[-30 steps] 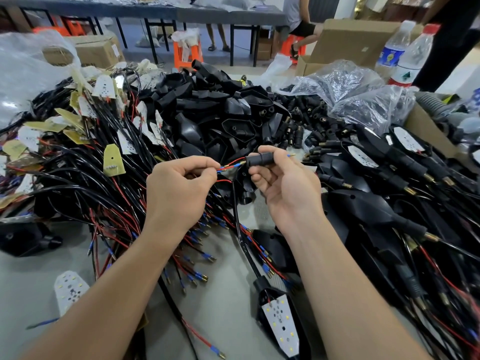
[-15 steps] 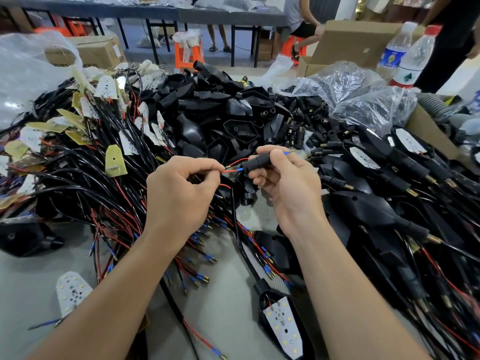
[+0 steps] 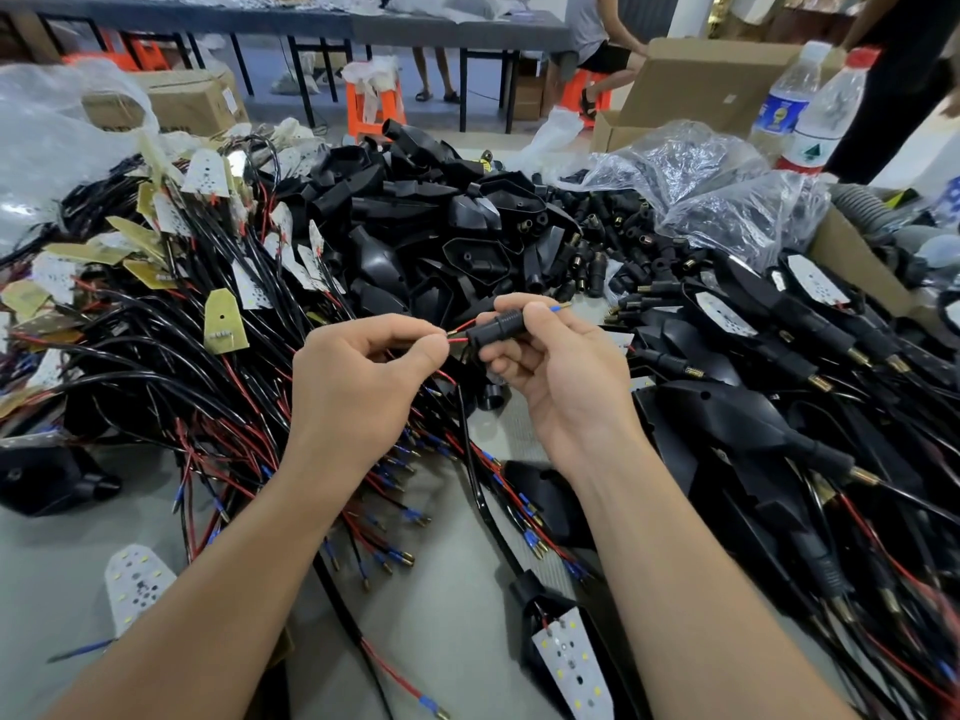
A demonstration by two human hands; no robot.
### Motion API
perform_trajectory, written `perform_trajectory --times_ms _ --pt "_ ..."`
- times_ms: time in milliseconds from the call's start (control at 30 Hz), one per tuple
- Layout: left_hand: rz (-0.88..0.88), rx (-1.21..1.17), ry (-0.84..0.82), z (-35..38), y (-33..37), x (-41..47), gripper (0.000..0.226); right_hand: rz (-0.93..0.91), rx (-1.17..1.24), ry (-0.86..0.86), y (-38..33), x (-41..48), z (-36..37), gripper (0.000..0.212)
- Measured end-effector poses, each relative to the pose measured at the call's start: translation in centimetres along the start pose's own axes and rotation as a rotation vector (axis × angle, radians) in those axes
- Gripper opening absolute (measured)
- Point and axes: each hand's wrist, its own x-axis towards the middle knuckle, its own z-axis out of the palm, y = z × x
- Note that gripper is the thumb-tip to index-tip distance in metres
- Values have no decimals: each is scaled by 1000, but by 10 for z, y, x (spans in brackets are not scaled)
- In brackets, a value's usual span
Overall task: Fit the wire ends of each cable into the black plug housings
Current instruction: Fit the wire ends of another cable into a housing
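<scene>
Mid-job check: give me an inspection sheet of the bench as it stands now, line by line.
Surface: grey tabletop, mostly covered.
Job's things: black ribbed plug housing held above the table; red wire meets its left end; blue-sleeved wire tip pokes out on its right.
Clutter: heap of black plastic shells, clear plastic bags, two water bottles.
Grips: left hand pinches the red wire; right hand holds the housing.
Cables: tangled black cables with red leads, left; cables with plugs fitted, right.
Surroundings: cardboard boxes, orange stools, people beyond.
</scene>
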Motion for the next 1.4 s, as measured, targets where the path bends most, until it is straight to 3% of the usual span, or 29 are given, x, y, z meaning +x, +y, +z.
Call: perform_trajectory --times_ms 233,467,567,700,800,933,1167,1300,1400 --pt "-36 -4 -60 4 -4 -2 18 34 -1 1 3 -2 4 22" --pt "-103 -247 -132 -1 -6 6 21 60 112 18 -3 -2 3 22" --pt "-146 -241 -192 1 -8 6 24 40 36 4 -2 -3 4 18" --pt "-165 -244 -154 2 -7 5 26 40 -27 -43 0 -4 7 16" --pt "-140 -214 -150 2 -7 5 14 42 19 -40 -1 -4 6 20" --pt "-144 -125 -303 4 -7 2 3 30 133 -5 -1 -1 4 26" --pt "-116 -6 -309 3 -12 1 14 48 -178 -108 -1 -4 4 24" --pt "-134 -113 -206 2 -8 2 26 14 -254 -85 -2 -3 2 26" --pt "-81 -110 -276 1 -5 1 40 58 -265 -126 -2 -3 0 29"
